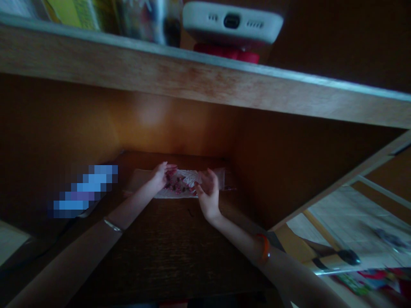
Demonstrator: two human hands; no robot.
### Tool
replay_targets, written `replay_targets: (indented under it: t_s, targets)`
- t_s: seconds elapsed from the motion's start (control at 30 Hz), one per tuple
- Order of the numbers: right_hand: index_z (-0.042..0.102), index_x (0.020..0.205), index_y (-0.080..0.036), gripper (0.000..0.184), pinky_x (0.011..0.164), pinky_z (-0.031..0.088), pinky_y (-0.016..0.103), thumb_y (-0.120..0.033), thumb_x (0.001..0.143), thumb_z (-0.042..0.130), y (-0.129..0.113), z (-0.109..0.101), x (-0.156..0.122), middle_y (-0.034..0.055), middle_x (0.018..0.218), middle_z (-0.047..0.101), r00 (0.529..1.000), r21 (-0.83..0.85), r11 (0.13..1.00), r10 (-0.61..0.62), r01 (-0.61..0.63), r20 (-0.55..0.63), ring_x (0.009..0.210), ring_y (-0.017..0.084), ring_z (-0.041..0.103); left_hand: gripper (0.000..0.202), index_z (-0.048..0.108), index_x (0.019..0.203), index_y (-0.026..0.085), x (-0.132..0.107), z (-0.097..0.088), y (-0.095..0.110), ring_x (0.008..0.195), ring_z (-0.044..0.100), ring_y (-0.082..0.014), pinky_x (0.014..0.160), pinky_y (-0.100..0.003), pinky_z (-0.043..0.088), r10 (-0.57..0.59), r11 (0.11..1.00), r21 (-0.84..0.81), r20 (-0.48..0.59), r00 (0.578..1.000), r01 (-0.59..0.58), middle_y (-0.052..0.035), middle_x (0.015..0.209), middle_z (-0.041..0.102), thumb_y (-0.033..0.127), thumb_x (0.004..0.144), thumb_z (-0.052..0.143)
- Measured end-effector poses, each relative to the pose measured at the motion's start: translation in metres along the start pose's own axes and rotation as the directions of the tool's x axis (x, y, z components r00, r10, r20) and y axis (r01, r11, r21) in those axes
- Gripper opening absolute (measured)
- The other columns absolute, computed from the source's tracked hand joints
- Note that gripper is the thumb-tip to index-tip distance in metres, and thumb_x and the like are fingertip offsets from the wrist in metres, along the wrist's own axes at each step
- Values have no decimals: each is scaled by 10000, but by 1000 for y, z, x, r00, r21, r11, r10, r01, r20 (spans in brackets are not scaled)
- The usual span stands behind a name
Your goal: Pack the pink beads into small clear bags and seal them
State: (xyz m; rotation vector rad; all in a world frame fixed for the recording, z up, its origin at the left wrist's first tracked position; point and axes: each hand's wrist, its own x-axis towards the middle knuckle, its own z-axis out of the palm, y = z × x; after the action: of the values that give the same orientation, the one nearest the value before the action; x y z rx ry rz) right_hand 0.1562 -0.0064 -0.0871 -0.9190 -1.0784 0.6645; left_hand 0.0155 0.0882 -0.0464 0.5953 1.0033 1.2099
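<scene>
A long see-through plastic packet [180,183] lies flat on the dark wooden desktop [167,252], with white paper and small pink-red pieces inside. My left hand [159,176] rests on its middle, fingers curled over the plastic. My right hand [208,194] sits just to the right, fingers and thumb spread apart, its fingertips at the packet's upper edge. A thin silver bangle circles my left wrist, and an orange band circles my right.
A wooden shelf board [205,72] runs across above the desk, holding a white phone in its case [233,21] on a red stand and several books [105,13]. A pixelated blue object [85,191] stands left. A bright room shows lower right.
</scene>
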Motion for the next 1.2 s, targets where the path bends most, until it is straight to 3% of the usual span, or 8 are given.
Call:
replay_targets:
  t_s: [0.13, 0.27, 0.57, 0.73, 0.8, 1.03, 1.13, 1.2]
  targets:
    - [498, 987, -222, 302, 634, 525, 281, -266, 718, 628, -13, 5, 0, 48, 965, 605, 998, 79, 996, 42, -39, -43, 825, 164, 599, 301, 645, 775, 93, 7, -3, 3, 524, 624, -173, 566, -269, 486, -31, 997, 68, 36, 999, 29, -90, 581, 665, 192, 865, 376]
    - [529, 772, -192, 174, 533, 474, 241, -303, 710, 647, -19, 7, 1, -9, 715, 579, 992, 109, 987, 122, -120, -13, 584, 113, 550, 323, 629, 741, 108, 11, -6, 7, 554, 639, -169, 568, -260, 487, -39, 992, 119, 74, 997, 30, -93, 610, 678, 196, 886, 354]
    - [562, 791, -174, 227, 418, 367, 204, -351, 694, 665, -16, 5, 4, -7, 701, 592, 968, 152, 956, 246, -249, 40, 477, 85, 497, 295, 635, 643, 110, 6, -4, 14, 550, 633, -138, 565, -232, 489, -68, 959, 285, 201, 977, 8, -71, 593, 675, 190, 860, 452]
    - [544, 756, -181, 245, 414, 367, 206, -382, 688, 667, -17, 5, 4, -22, 654, 575, 966, 145, 955, 255, -260, 54, 451, 81, 481, 40, 674, 666, 129, -12, 7, 16, 535, 615, -123, 508, -196, 465, -78, 907, 414, 344, 936, -77, -48, 639, 690, 93, 684, 667]
    - [540, 755, -183, 242, 417, 371, 206, -382, 694, 662, -17, 5, 4, -25, 643, 570, 963, 146, 952, 263, -269, 61, 444, 79, 476, 121, 679, 659, 146, -22, 8, 21, 539, 615, -130, 504, -207, 468, -75, 887, 449, 380, 922, -113, -49, 664, 695, 27, 640, 668]
    - [532, 764, -185, 250, 403, 367, 209, -400, 693, 639, -14, 8, 3, -18, 657, 582, 959, 122, 951, 280, -283, 44, 425, 78, 475, 246, 633, 590, 153, -26, -1, 21, 632, 612, -123, 685, -236, 461, 200, 850, 425, 289, 936, -312, -26, 651, 652, -41, 705, 535]
    - [535, 769, -185, 238, 409, 373, 210, -388, 692, 631, -8, 7, 4, -9, 664, 599, 958, 93, 954, 282, -285, 44, 443, 88, 491, 248, 633, 588, 170, -29, -8, 12, 683, 584, -121, 722, -209, 419, 315, 799, 443, 267, 911, -407, -6, 658, 625, -27, 711, 546]
    - [536, 780, -186, 232, 421, 388, 217, -381, 691, 624, -5, 6, 4, -2, 679, 614, 955, 79, 952, 294, -296, 35, 458, 98, 507, 189, 635, 608, 175, -42, -14, 4, 686, 565, -137, 730, -223, 407, 347, 724, 500, 330, 878, -474, -9, 656, 609, 22, 712, 593]
